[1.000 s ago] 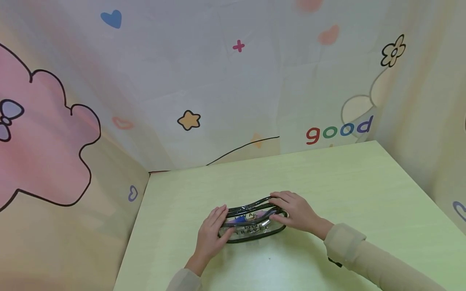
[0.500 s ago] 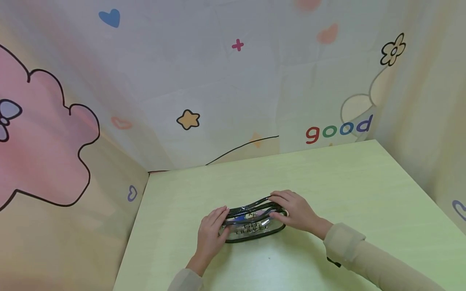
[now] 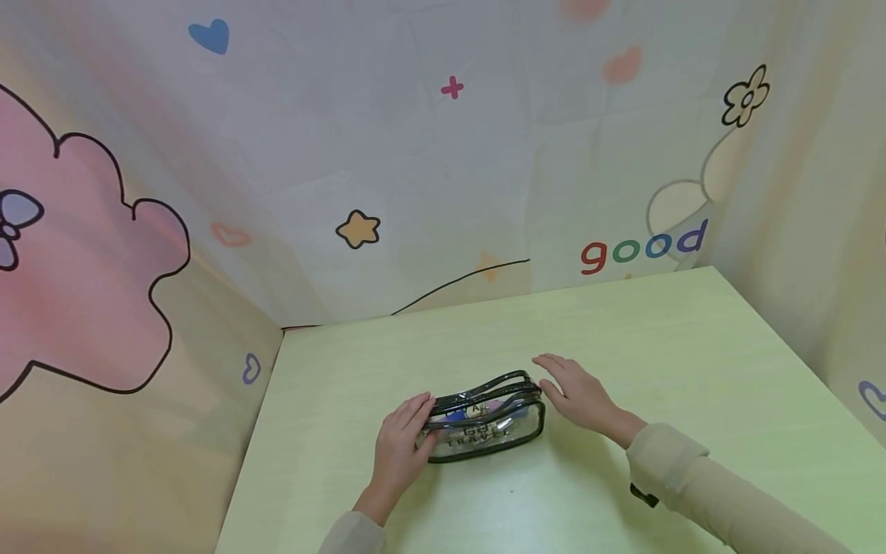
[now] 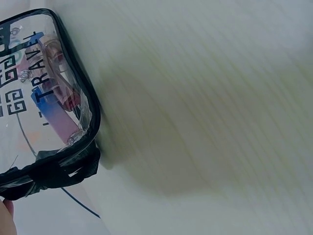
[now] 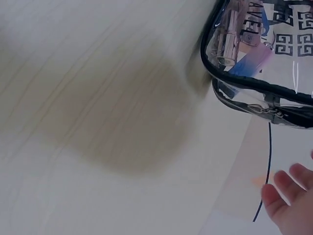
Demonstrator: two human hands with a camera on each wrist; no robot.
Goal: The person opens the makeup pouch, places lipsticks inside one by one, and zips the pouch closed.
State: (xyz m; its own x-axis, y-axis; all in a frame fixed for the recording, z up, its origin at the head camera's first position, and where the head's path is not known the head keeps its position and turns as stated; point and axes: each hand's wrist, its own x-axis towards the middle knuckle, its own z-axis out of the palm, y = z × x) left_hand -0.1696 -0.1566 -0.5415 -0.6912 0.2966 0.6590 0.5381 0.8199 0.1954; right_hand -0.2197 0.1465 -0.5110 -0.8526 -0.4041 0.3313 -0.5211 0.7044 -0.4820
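Note:
A clear zip pouch [image 3: 512,437] with black piping and the word TRAVEL stands on the table, seen in all three views. Small items show through its wall, among them a blue-to-pink piece [image 4: 55,115] and a clear tube-like piece [image 5: 228,46]. My left hand [image 3: 401,442] grips the pouch's left end, fingers over the top and thumb on the front. At the other end, my right hand [image 3: 580,398] has loosely extended fingers and holds nothing; whether its thumb touches the pouch I cannot tell. A metal zipper slider [image 5: 264,109] shows near that end in the right wrist view.
The pale green table [image 3: 623,331] reaches back to a patterned curtain [image 3: 415,154], which also hangs along the left and right sides. The word "good" [image 3: 644,246] is printed on it at the back right.
My right hand has let go of the pouch's right end and moved slightly right, uncovering that corner. My left hand and the pouch have stayed in place.

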